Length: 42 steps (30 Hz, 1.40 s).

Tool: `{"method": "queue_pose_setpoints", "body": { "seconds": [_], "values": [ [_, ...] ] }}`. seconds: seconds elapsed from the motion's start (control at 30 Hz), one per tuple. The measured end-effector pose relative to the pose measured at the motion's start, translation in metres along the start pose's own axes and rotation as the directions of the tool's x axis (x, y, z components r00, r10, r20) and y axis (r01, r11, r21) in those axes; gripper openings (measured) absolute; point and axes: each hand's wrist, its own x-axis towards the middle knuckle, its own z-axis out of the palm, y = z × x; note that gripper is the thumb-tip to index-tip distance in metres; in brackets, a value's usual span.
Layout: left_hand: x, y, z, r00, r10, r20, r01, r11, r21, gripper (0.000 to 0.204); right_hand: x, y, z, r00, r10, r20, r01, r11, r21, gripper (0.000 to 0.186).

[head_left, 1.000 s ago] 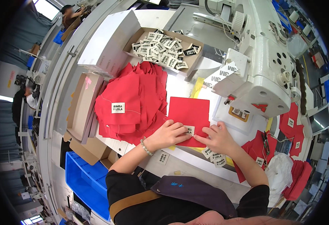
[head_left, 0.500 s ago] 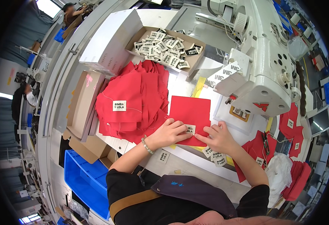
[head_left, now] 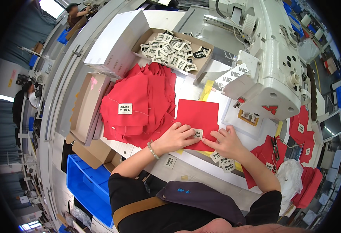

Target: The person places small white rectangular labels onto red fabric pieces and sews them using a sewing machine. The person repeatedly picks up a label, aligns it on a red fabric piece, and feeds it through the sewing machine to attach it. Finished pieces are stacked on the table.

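Note:
A red fabric square lies before me with a small white label near its lower middle. My left hand has bent fingers closed in, pressing the label's left side. My right hand is curled, with fingertips holding the label's lower right corner against the fabric. Beside them is a heap of red pieces, one with a label on top. Several loose labels lie below my right hand, and a cardboard tray full of labels sits above.
A white sewing machine stands at upper right, near scissors, more red fabric and white bundled material. At left are a white box, an open carton and a blue bin. Two other people work at far left.
My fingers stay on the label on the red square with very little movement. The view has shifted slightly, so the surrounding things appear a little to the right.

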Motion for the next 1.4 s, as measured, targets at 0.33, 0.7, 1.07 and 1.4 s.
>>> {"method": "queue_pose_setpoints", "body": {
  "seconds": [0.33,0.7,1.07,1.4],
  "values": [
    [-0.016,0.023,-0.012,0.995,0.056,-0.083,-0.035,0.972,0.230,0.029,-0.007,-0.014,-0.015,0.993,0.086,0.084,-0.080,0.994,-0.069,0.045],
    [-0.028,0.038,-0.024,0.996,-0.046,0.080,0.039,0.996,0.083,0.037,-0.025,-0.028,-0.043,0.977,0.209,0.042,-0.210,0.977,0.018,0.038],
    [-0.029,0.029,-0.020,0.999,0.036,0.037,-0.040,0.992,0.122,0.035,-0.037,-0.051,-0.039,0.936,0.352,0.010,-0.338,0.890,0.307,0.031],
    [-0.021,0.037,-0.020,0.998,0.022,0.053,-0.032,0.982,0.188,0.035,-0.019,-0.051,-0.046,0.880,0.463,-0.105,-0.441,0.879,0.182,0.021]
  ]
}}
